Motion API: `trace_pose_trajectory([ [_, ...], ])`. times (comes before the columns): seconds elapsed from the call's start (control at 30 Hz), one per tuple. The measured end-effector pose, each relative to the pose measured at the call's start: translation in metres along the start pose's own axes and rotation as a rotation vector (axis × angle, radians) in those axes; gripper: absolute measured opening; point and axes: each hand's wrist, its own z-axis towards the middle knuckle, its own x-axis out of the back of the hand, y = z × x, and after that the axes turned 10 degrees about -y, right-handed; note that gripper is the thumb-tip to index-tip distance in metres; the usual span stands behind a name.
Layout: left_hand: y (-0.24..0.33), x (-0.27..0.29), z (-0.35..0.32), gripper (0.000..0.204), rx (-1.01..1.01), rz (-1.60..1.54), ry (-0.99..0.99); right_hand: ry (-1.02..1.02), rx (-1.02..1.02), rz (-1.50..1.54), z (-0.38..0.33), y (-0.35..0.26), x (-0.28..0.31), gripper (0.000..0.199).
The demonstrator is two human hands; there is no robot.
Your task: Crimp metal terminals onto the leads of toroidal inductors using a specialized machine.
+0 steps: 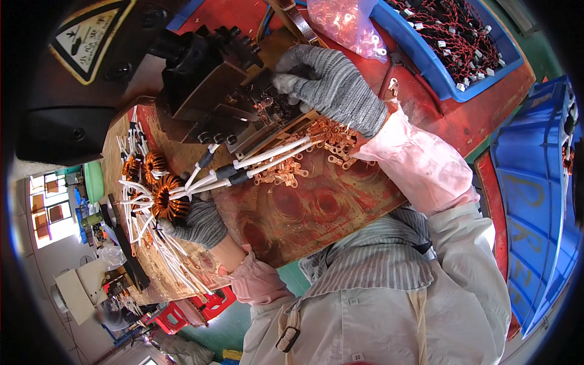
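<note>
Copper-wound coil [170, 205] with white leads sits in the left hand [198, 224], fingers clenched around it, at eight o'clock on the worn red bench [292, 210], near its front edge. Blue bins [535, 194] crowd three o'clock and one o'clock. A yellow triangular warning sign [85, 33] sits at eleven o'clock. The right hand [334, 88], gloved grey, pinches something small at the black press [207, 67]; loose copper terminals [325, 143] lie just below.

Both hands wear grey knit gloves, with pink sleeve covers over the forearms. The left hand [196, 224] sits low and near the body, fingers curled shut in a grip, wrist bent. The right hand [331, 88] is extended well forward — palm down, fingertips [285, 81] pinched together — forearm angled up and away.
</note>
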Motion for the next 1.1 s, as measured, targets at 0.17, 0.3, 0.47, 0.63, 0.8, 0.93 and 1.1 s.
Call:
trace_pose_trajectory([
  [0.17, 0.003, 0.003, -0.004, 0.073, 0.015, 0.001, 0.014, 0.069, -0.036, 0.02, -0.006, -0.005, 0.002, 0.021],
  [0.3, 0.007, 0.003, -0.01, 0.073, -0.029, -0.042, 0.016, 0.199, 0.052, 0.202, -0.014, -0.015, 0.002, 0.019],
  [0.47, 0.012, -0.022, -0.008, 0.084, 0.014, -0.197, -0.091, 0.355, 0.142, 0.163, -0.081, -0.052, 0.036, 0.014],
  [0.63, 0.002, -0.06, -0.026, 0.073, -0.251, -0.22, 0.105, 0.66, -0.009, -0.095, -0.214, -0.078, 0.068, 0.016],
  [0.8, 0.006, -0.074, -0.055, 0.074, -0.248, -0.054, 0.027, 0.932, -0.16, -0.148, -0.347, -0.073, 0.069, 0.014],
  [0.93, 0.013, -0.079, -0.073, 0.074, -0.276, 0.015, -0.006, 1.055, -0.184, -0.065, -0.39, -0.055, 0.072, 0.013],
  [1.1, 0.026, -0.08, -0.088, 0.075, -0.33, 0.093, -0.019, 1.033, -0.139, -0.008, -0.38, -0.039, 0.069, 0.011],
])
